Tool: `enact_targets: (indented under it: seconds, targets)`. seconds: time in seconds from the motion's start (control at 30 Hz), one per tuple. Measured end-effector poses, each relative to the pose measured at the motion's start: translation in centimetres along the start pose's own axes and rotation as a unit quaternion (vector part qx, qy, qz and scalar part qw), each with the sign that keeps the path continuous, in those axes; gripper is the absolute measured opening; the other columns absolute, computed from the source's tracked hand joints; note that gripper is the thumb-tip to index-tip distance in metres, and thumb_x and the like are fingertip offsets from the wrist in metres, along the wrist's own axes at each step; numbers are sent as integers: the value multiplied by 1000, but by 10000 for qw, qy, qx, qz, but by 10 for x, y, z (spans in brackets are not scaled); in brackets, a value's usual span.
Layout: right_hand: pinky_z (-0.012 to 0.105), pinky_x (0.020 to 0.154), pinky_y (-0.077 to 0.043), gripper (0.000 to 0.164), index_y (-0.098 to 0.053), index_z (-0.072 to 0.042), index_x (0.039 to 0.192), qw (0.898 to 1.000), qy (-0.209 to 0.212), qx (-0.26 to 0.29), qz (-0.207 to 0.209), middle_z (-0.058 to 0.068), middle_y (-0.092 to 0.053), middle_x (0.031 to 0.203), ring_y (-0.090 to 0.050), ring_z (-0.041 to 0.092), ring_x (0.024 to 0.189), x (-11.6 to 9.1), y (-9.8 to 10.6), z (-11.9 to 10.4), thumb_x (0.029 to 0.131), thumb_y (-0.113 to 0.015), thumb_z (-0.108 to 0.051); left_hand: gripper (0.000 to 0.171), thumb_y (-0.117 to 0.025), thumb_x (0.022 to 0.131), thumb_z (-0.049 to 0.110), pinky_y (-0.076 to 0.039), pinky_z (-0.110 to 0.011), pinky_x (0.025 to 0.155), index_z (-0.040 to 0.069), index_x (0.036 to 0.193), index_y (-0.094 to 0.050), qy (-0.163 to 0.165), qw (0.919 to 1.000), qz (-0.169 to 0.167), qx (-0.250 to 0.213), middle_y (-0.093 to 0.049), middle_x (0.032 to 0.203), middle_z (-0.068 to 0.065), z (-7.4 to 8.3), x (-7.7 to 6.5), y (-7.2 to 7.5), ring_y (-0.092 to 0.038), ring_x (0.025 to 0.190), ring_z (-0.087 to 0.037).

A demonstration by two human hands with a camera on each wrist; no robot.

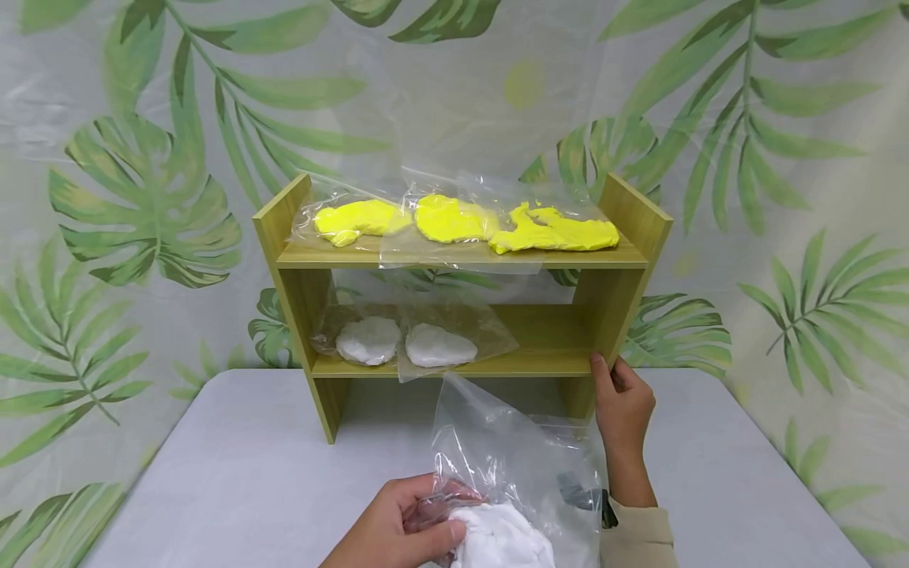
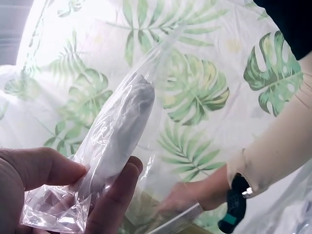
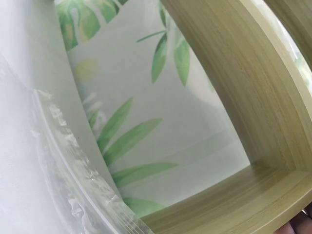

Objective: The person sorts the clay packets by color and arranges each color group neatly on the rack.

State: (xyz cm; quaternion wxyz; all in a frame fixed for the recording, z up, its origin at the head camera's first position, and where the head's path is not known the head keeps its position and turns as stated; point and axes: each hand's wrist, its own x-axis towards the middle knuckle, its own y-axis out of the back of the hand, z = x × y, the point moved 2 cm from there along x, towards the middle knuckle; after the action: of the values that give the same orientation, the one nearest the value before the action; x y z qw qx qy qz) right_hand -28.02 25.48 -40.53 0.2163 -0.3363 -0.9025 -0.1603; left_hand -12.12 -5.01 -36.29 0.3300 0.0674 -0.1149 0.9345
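Observation:
My left hand (image 1: 398,521) pinches a clear zip bag (image 1: 490,442) between thumb and fingers, low in front of the shelf. Inside it lies a flattened lump of white, clay-like stuff (image 1: 500,540). Seen edge-on in the left wrist view, the white lump (image 2: 124,122) looks thick and creased, with thumb and fingers on opposite sides. My right hand (image 1: 625,410) grips the right side panel of the wooden shelf (image 1: 625,308), thumb at the front edge by the middle board. Only a few of its fingers (image 3: 300,224) show in the right wrist view.
Three bags with bright yellow lumps (image 1: 454,221) lie along the top board. Two bags with white lumps (image 1: 440,347) rest on the left and middle of the lower board. The shelf stands on a pale table (image 1: 234,473) before a leaf-print cloth (image 1: 461,102).

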Motion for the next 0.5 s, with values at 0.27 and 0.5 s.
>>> enact_targets:
  seconds: [0.27,0.5]
  targets:
    - [8,61,-47,30,-76,-9,106,10000,-2,67,44,9,-73,91,-60,-12,72,1,-1,3,90,-68,-33,33,-57,94,1,-56,-27,76,-14,123,-53,-429,9986,228,189,-62,121,-22,22,6,-4,-64,100,-12]
    - [8,62,-47,31,-75,-8,108,9999,65,150,20,15,-72,94,-60,-13,72,1,-1,4,90,-68,-32,35,-60,94,5,-56,-30,76,-7,127,-54,-221,9942,891,552,-61,125,-18,36,13,1,-64,92,-12]
